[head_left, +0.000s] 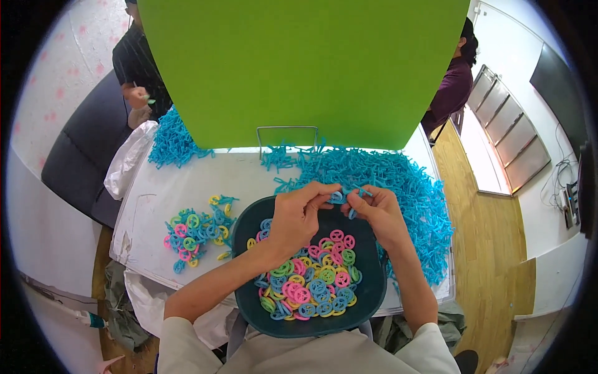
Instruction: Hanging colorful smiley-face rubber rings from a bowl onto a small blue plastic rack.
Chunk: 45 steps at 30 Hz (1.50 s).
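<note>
Both hands meet above the far rim of a dark green basin [248,311]. My left hand [298,218] pinches a small light-blue plastic ring [337,197] with spokes inside. Close beside it, my right hand [381,215] has thumb and finger closed on a small blue plastic strip [364,192]. Another bit of light blue shows under the right fingertips; its shape is partly hidden. Inside the basin lie many spoked rings [317,287] in pink, yellow, green and blue. Whether ring and strip are joined, I cannot tell.
Loose blue strips [417,212] cover the white table's right side, with another heap [171,140] at far left. Rings with strips [193,234] lie left of the basin. A green panel [299,68] and metal wire stand [286,128] rise behind. Two people sit beyond the panel.
</note>
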Available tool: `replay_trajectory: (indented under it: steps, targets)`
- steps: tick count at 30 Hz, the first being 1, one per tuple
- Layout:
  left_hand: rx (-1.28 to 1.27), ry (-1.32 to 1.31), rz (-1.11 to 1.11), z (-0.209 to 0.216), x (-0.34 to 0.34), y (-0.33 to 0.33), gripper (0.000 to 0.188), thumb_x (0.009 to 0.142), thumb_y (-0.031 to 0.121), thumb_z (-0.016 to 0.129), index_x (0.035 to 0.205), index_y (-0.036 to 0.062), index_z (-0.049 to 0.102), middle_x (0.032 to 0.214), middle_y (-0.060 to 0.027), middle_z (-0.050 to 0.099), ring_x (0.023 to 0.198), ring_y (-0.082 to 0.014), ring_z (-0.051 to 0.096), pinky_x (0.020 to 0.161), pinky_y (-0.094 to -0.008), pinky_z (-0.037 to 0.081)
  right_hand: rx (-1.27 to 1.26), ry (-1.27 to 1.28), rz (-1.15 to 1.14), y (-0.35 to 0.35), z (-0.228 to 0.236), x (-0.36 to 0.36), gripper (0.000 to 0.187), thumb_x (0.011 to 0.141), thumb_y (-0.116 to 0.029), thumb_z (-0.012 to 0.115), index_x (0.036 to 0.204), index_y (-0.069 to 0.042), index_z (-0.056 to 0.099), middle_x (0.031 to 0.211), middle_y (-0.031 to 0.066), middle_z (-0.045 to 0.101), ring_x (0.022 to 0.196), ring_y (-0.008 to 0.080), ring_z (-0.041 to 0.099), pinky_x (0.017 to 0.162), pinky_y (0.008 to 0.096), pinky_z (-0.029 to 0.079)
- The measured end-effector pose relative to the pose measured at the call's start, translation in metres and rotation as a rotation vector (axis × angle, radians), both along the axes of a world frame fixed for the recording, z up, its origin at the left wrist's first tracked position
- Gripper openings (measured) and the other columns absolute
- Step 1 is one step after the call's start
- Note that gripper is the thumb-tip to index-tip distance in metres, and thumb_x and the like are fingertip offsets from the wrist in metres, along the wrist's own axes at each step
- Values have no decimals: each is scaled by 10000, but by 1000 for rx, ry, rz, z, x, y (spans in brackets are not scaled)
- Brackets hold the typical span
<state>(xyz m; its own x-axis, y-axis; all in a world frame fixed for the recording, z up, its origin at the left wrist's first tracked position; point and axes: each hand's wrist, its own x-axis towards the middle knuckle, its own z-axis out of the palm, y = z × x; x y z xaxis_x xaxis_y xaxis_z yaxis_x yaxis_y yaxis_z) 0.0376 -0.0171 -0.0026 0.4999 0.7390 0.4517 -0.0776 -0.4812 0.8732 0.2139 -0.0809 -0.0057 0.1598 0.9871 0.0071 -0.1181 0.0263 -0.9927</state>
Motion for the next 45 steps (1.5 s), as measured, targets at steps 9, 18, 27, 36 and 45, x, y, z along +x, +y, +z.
replay_trajectory:
  steps: [9,18,27,36,45]
  targets:
    - [270,55,63,0,0,-3,415,793,-167,502,1132,40,622,978,-154,676,855,-257,691,680,-313,593,-54,142,13,0,-2,0,167,898,-164,658,953,-6,663,805,70,684,744,107,637,671,228,498]
    - [69,127,122,3,2,-4,208,935,-15,493,1086,14,632,906,-129,675,825,-175,687,686,-282,569,121,-343,-243,5,-6,-12,179,872,-147,681,875,31,680,726,55,682,650,62,590,583,211,450]
    - [-172,-18,62,4,-2,11,149,970,50,477,1028,-8,601,917,-66,616,832,-115,596,675,-251,564,171,-140,-2,4,-2,-18,220,889,-89,645,1063,44,630,878,91,701,840,104,647,735,234,510]
    - [-14,274,276,44,-85,46,196,981,106,448,943,35,626,863,-17,613,697,-90,545,577,-230,473,258,-522,-236,2,6,-10,165,901,-64,599,1028,20,664,916,94,711,872,139,670,785,265,511]
    - [265,1079,499,2,-216,75,128,928,60,490,955,24,610,867,-101,621,715,-218,587,635,-303,453,6,-1216,-205,-6,-10,58,256,769,-94,720,1021,-76,681,940,132,632,909,286,606,813,377,485]
